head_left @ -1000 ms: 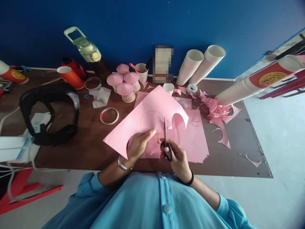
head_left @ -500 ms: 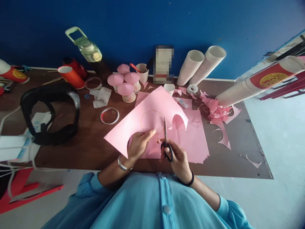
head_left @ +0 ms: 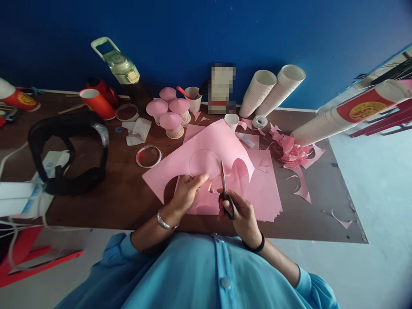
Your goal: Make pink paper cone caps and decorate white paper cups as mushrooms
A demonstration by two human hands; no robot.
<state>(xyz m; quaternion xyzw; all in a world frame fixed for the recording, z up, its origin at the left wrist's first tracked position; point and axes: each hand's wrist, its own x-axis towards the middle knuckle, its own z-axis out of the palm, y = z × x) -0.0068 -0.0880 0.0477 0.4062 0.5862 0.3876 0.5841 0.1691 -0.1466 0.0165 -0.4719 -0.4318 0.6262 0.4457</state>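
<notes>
At the middle of the frame we see the left hand (head_left: 186,193) grasping a pink paper sheet (head_left: 206,141) by its lower edge, thumb on top and just touching the drawn circle (head_left: 205,164). The sheet is tilted above the table, with one curved cutout at its lower left and another at its right, where the paper curls. Just right of centre we find the right hand (head_left: 243,214) closed around the black handles of a pair of scissors (head_left: 226,198), whose blades point up the frame, the tip by the right side of the circle's outline.

Below the sheet, right of centre, we make out a stack of pink paper (head_left: 260,184) on the dark tabletop (head_left: 122,201). Farther right lie crumpled pink scraps (head_left: 293,149), touching the base of a long leaning stack of cups (head_left: 322,124). Left of upper centre we count four small cups topped with pink paper cones (head_left: 171,121). At upper right of centre two stacks of white paper cups (head_left: 258,92) stand by the blue wall (head_left: 180,38), and at upper left we see a water bottle (head_left: 122,64) near a red paper cup (head_left: 96,104).
</notes>
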